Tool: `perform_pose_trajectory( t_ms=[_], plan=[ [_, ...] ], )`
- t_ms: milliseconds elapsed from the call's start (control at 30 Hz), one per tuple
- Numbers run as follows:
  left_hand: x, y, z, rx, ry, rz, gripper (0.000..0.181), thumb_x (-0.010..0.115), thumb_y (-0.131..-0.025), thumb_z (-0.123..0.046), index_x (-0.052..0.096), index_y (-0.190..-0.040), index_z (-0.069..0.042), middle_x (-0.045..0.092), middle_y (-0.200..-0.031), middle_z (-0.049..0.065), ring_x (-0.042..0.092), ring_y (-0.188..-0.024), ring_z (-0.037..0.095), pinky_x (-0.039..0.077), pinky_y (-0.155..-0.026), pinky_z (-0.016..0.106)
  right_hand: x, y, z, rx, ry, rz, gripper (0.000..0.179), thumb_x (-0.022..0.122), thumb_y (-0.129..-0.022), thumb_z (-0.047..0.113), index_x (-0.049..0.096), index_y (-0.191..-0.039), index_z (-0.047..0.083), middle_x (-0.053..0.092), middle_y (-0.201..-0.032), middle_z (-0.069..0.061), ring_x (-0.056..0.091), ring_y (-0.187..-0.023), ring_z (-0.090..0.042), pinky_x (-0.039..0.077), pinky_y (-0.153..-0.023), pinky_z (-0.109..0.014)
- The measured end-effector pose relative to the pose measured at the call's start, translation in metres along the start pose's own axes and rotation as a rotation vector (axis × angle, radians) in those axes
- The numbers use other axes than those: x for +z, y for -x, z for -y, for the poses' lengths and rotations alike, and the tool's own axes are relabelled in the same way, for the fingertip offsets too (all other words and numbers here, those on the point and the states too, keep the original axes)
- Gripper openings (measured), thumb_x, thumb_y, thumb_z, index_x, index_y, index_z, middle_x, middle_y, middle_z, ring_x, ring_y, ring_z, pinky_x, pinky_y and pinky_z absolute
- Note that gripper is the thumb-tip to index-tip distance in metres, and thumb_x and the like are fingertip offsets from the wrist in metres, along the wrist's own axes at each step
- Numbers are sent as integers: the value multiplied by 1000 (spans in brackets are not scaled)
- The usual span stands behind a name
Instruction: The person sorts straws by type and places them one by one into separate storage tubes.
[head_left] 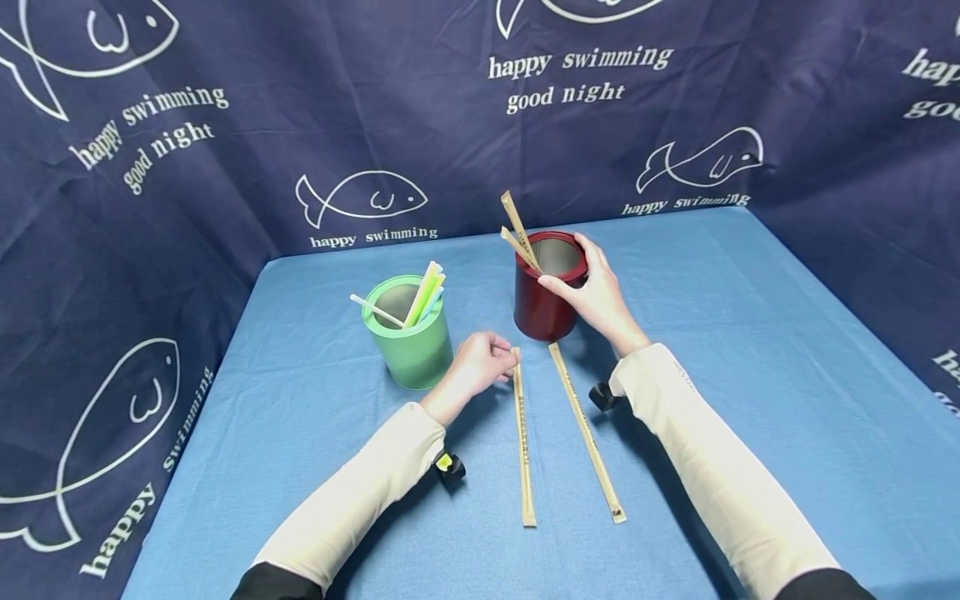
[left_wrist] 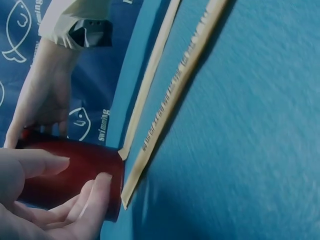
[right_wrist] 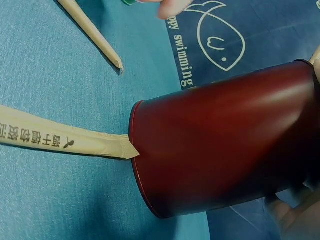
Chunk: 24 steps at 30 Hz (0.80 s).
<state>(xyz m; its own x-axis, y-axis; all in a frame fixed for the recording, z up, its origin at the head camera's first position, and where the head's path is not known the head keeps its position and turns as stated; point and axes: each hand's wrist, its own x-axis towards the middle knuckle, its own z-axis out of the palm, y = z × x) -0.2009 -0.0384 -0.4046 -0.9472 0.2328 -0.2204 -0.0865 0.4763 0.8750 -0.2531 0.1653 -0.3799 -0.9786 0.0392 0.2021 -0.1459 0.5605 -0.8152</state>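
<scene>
My right hand (head_left: 596, 296) grips the rim of a dark red cup (head_left: 543, 304), thumb on the near left side and fingers at the back. Two paper-wrapped straws (head_left: 517, 225) lean out of this cup. My left hand (head_left: 483, 362) hovers at the far end of a paper-wrapped straw (head_left: 523, 450) lying on the cloth. In the left wrist view a gap shows between the thumb and fingers (left_wrist: 97, 200), with nothing held. A second wrapped straw (head_left: 588, 437) lies to the right, its far end at the base of the red cup (right_wrist: 225, 145).
A green cup (head_left: 416, 354) stands left of the red one, with several coloured straws (head_left: 427, 292) inside and a pale one leaning out leftward. Blue cloth (head_left: 300, 400) covers the table. A dark blue curtain (head_left: 465, 125) with fish drawings hangs behind and along both sides.
</scene>
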Motion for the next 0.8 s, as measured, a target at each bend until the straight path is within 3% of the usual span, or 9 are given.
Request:
perform_pose_trajectory(
  t_ms=[233, 367, 533, 800],
  plan=[
    [2, -5, 6, -77, -22, 75, 19, 69, -85, -8, 63, -97, 5, 73, -80, 21, 65, -56, 13, 59, -57, 27, 1, -1, -2, 3, 8, -1, 93, 71, -81, 49, 23, -154, 19, 29, -157, -9, 37, -136, -29, 38, -109, -53],
    [3, -5, 5, -106, -52, 106, 14, 70, -85, -10, 65, -86, 3, 70, -68, 15, 62, -51, 11, 58, -54, 27, 1, -1, -1, 6, 5, 1, 93, 71, -81, 49, 23, -154, 18, 29, -157, -10, 37, -137, -29, 38, -109, -53],
    [3, -4, 4, -147, -96, 146, 20, 73, -84, -13, 61, -71, -3, 64, -58, 8, 60, -45, 12, 58, -52, 28, 1, 0, 0, 14, 6, 9, 93, 70, -81, 50, 22, -155, 19, 28, -157, -9, 37, -137, -29, 39, -108, -53],
    [11, -6, 4, -181, -140, 175, 23, 76, -81, -13, 61, -68, 0, 62, -57, 8, 61, -43, 12, 57, -51, 28, 0, 0, 0, 10, 5, 5, 93, 70, -82, 49, 23, -154, 17, 29, -157, -10, 37, -137, -30, 39, -108, -53]
  ],
)
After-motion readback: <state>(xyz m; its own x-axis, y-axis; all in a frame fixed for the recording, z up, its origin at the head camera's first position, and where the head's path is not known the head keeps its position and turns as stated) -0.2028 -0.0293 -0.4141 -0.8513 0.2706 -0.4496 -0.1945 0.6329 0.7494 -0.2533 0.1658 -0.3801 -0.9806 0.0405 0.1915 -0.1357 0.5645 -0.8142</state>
